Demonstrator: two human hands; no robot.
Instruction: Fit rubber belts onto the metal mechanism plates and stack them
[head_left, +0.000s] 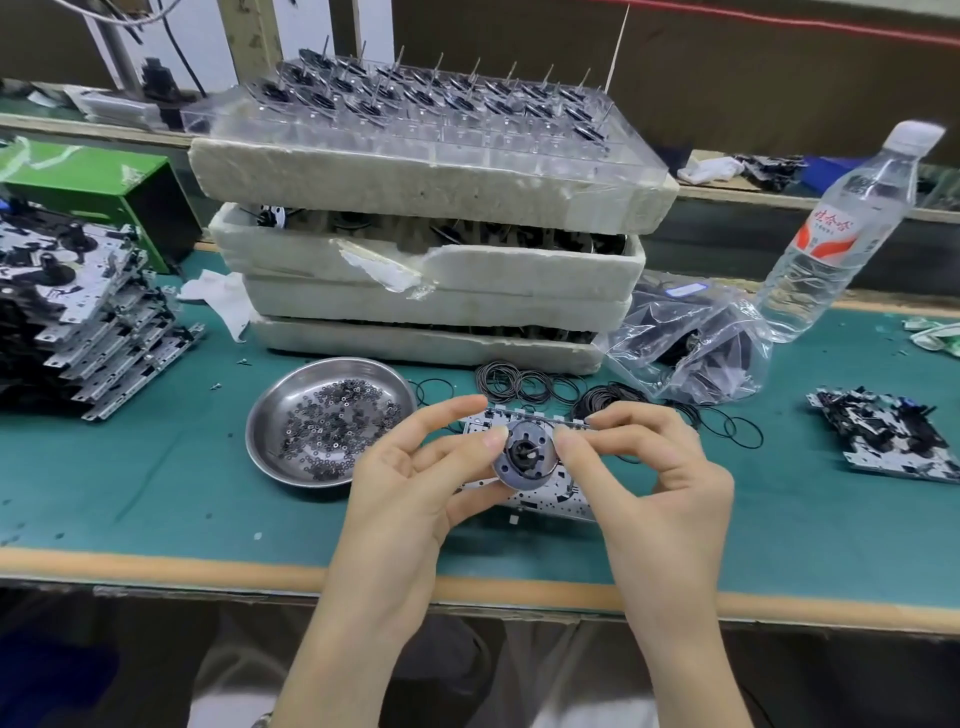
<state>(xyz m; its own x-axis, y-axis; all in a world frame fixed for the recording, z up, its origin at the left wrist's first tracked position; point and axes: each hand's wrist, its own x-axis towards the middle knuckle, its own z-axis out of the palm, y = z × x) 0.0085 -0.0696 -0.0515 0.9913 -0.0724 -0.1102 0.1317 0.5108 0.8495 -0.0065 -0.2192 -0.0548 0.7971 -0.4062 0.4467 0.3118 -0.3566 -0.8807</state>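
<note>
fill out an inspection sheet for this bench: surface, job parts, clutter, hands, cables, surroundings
surface: green mat on a wood-edged bench, small specks scattered on it
job's things: round disc held over a metal plate lying on the mat; loose rubber belts behind it; stacked plates at left; single plate at right
clutter: steel dish of small washers, plastic bag, water bottle, stacked foam trays with a clear tray of spindled parts on top
hands: left hand grips the disc; right hand pinches its right edge
cables: black cable at back left
surroundings: green box at left; dark wall behind
</note>
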